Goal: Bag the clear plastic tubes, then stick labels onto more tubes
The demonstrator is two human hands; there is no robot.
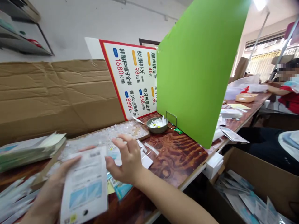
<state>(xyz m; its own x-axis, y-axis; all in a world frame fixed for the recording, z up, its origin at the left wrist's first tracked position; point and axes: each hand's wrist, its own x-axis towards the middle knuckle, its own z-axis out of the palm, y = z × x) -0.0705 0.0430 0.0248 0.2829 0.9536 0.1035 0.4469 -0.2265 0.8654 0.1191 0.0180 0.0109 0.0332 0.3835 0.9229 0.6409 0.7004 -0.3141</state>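
Note:
In my left hand (70, 166) is a white printed card packet (87, 183) with pale blue panels, held upright at the lower left, thumb across its edge. My right hand (127, 158) is raised just right of the packet, fingers curved and apart, with nothing between them. Under and behind the right hand lie a blue packet (123, 189) and several white cards and strips (147, 161). Behind both hands, a shallow cardboard tray (146, 135) holds a mass of small clear plastic pieces. My left fingertips are partly hidden behind the packet.
A round bowl (161, 129) of small white pieces stands by a tall green partition (193, 77). Stacked packets (30, 152) sit at left. On the right, an open cardboard box (247, 165) holds more packets, and another person (288, 93) sits farther along the table.

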